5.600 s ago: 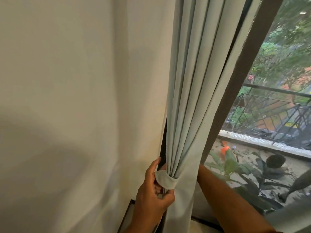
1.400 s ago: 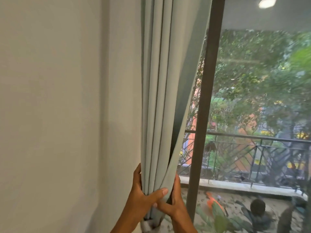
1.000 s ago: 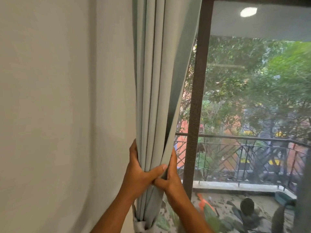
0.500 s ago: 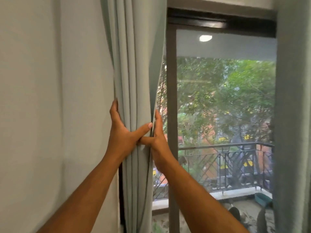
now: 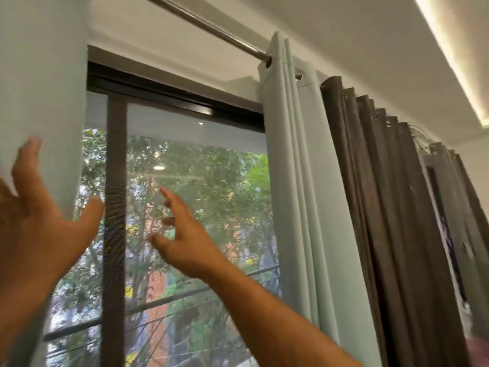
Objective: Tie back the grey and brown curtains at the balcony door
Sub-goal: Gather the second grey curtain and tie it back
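A pale grey curtain [image 5: 45, 107] hangs bunched at the far left of the balcony door. My left hand [image 5: 39, 229] is spread around its lower part, fingers straight and loose, touching the fabric without gripping it. My right hand [image 5: 185, 234] hovers in front of the door's mesh screen [image 5: 195, 207], fingers spread and holding nothing. A second pale grey curtain [image 5: 299, 194] hangs gathered on the right. Beside it hangs a dark brown curtain [image 5: 391, 207] in folds. Both right-hand curtains hang from a metal rod [image 5: 211, 27].
A dark vertical door frame bar [image 5: 113, 234] stands between my hands. Trees and a balcony railing [image 5: 169, 300] show through the screen. A lit ceiling cove [image 5: 460, 49] runs along the upper right. The wall's far right holds another dim framed opening [image 5: 439, 207].
My view has swung up and to the right. Both hands have let go of the left grey curtain, and my right hand has moved away from it toward the screen.
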